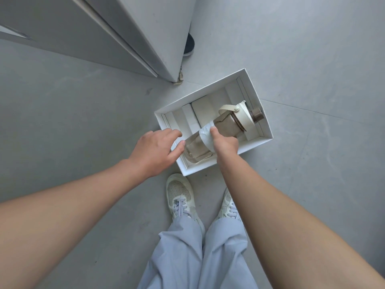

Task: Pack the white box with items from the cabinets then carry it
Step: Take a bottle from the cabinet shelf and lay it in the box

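An open white box (263, 113) sits on the grey floor just beyond my feet. Inside it lies a beige water bottle (226, 127) with a cream lid, a strap and a brown cap, set diagonally with its cap toward the far right corner. A pale band wraps its middle. My right hand (224, 143) grips the bottle at that band. My left hand (155, 152) hovers over the box's near left corner, fingers spread, fingertips close to the bottle's base. A small white box (205, 110) lies flat inside, under the bottle.
A grey cabinet door (145, 36) stands open at the upper left, its lower corner near the box. Someone's dark shoe (189, 45) shows behind it. My white sneakers (180, 195) and pale blue trousers are right below the box.
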